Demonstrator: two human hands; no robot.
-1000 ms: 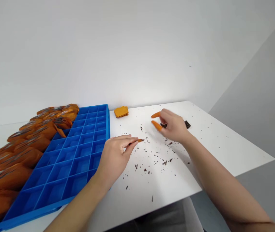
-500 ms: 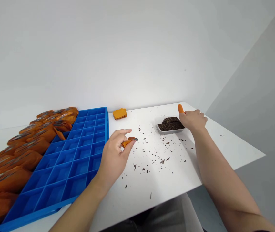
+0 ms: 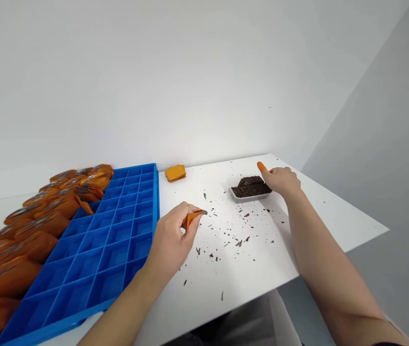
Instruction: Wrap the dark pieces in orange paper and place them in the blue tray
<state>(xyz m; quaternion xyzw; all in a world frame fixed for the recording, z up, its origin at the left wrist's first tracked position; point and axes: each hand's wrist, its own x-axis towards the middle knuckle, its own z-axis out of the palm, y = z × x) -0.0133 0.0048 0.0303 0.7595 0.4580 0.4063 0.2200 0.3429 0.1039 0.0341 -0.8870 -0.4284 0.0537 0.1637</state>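
The right hand (image 3: pixel 282 181) has shifted onto the small white tray (image 3: pixel 249 194) of dark pieces, grip unclear, while the left hand (image 3: pixel 172 235) has closed on an orange pouch (image 3: pixel 191 218).

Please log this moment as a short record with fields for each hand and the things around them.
left hand: pinches a small orange piece, fingers closed on it
right hand: at the white tray of dark pieces, orange cot on one finger
blue grid tray: left of both hands
orange stack: near the wall
table: strewn with dark crumbs
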